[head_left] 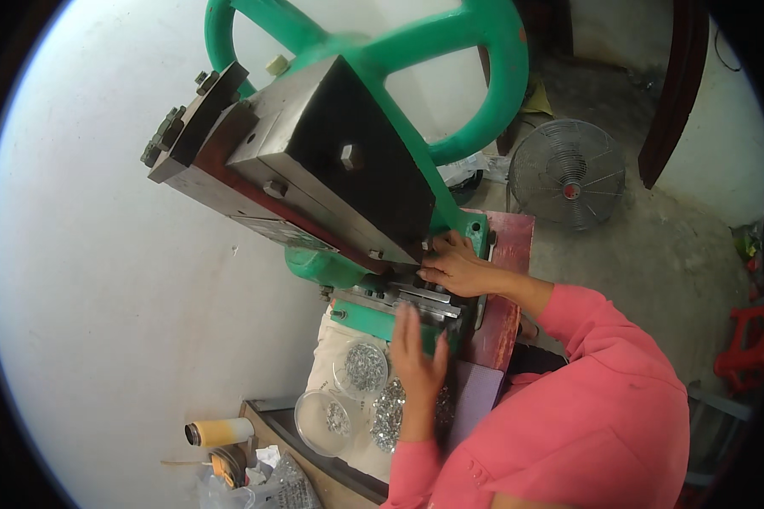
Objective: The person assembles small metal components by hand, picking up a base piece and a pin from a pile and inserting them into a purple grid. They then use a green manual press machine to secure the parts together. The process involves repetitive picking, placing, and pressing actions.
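Right grip [457, 267] beside blocky metal press [373, 161], contact unclear

- The press [356, 153] is overhanging the right hand [450, 265], blocking a straight rise beside its base.
- Metal bars [424, 301] are lying across the press's base, narrowing the way between the right hand and the left hand [418, 356].
- Blur is hiding whether the left fingertips are clearing those bars.
- A clear bowl [338, 371], a second bowl [310, 424] and a heap of metal pieces [388, 416] are crowding the press's near side, obstructing low passes left of the forearm.
- Left of the press, open air is reaching to the wall [110, 254].
- Right of the press, a fan [573, 174] is standing well apart, beyond open room.
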The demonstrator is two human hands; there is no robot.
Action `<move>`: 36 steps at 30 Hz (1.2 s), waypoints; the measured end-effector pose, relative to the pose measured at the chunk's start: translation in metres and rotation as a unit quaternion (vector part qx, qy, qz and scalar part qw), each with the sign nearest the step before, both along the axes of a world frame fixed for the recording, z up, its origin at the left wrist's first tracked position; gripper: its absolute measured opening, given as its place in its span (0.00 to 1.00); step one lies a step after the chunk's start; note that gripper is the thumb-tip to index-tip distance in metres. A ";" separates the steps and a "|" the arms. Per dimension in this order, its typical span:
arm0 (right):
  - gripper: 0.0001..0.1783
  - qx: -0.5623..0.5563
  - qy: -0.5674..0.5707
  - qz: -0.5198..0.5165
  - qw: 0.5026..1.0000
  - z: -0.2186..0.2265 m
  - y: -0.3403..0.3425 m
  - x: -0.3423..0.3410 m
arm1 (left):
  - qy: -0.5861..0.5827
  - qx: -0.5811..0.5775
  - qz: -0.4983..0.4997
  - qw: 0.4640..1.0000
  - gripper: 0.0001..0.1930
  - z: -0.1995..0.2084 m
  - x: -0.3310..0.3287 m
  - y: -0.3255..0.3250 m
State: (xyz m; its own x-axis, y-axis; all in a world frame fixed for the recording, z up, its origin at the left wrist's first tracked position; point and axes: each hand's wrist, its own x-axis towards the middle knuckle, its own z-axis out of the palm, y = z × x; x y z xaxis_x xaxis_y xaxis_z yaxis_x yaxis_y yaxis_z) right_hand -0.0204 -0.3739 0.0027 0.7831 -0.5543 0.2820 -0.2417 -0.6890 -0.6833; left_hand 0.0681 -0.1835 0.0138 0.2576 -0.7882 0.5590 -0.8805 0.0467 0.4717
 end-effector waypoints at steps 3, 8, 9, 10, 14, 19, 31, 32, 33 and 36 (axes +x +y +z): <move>0.19 -0.009 0.019 -0.023 1.000 0.008 0.004 0.001 | 0.137 0.009 0.069 0.988 0.50 -0.010 -0.003 0.000; 0.16 -0.029 -0.144 -0.030 0.989 0.008 -0.003 -0.015 | 0.153 0.028 0.066 0.986 0.53 -0.030 0.005 -0.008; 0.16 -0.033 -0.191 -0.041 0.980 0.014 -0.002 -0.020 | 0.159 0.028 0.068 0.985 0.52 -0.030 0.006 -0.009; 0.19 -0.073 -0.239 -0.109 0.962 0.023 -0.006 -0.029 | 0.165 0.027 0.069 0.983 0.52 -0.028 0.006 -0.010; 0.31 -0.144 -0.420 -0.314 0.839 0.062 -0.052 -0.061 | 0.193 0.016 0.059 0.979 0.51 -0.020 0.005 -0.009; 0.26 0.003 -0.556 -0.164 0.815 0.144 -0.120 -0.057 | 0.170 -0.002 0.082 0.982 0.51 -0.026 0.005 -0.013; 0.28 -0.068 -0.303 -0.205 0.928 0.271 -0.127 -0.084 | 0.166 -0.009 0.125 0.978 0.47 -0.013 0.008 -0.025; 0.29 -0.076 -0.268 -0.208 0.938 0.291 -0.128 -0.082 | 0.169 -0.010 0.130 0.977 0.47 -0.013 0.013 -0.027; 0.29 -0.088 -0.239 -0.225 0.940 0.310 -0.132 -0.078 | 0.173 -0.010 0.134 0.976 0.46 -0.012 0.018 -0.030; 0.32 -0.238 -0.156 -0.276 0.918 0.353 -0.084 -0.043 | 0.199 -0.006 0.159 0.967 0.46 -0.010 0.032 -0.039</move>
State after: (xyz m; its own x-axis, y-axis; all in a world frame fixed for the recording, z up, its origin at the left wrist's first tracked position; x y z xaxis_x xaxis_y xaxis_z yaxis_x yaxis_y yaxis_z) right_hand -0.0637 -0.4575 0.3555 0.2601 -0.5989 0.7574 -0.4879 -0.7584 -0.4321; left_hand 0.1004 -0.2222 0.0033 0.6817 -0.6284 0.3746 -0.6007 -0.1884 0.7770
